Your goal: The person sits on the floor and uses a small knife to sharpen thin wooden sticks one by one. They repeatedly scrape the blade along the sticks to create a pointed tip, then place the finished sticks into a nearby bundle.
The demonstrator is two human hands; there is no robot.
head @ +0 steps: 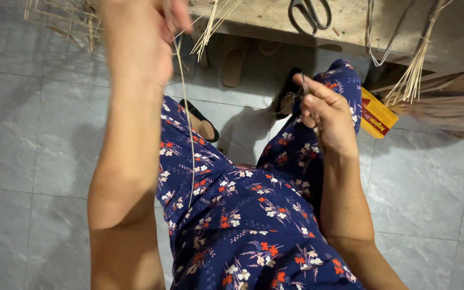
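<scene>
A long, thin straw strand [187,134] is being held up near the top of the view by the left hand [140,37], its fingers closed around the upper end, while the rest is hanging down over the flowered blue trousers [243,215]. A slim metal blade or needle [305,86], hard to tell which, is being pinched between the thumb and curled fingers of the right hand [326,115]. The strand is judged to be very light, springy yet brittle, likely to split or kink if bent sharply; it is best gripped near an end. Scissors [310,13] and loose straws [414,70] are lying on the wooden table [264,16].
</scene>
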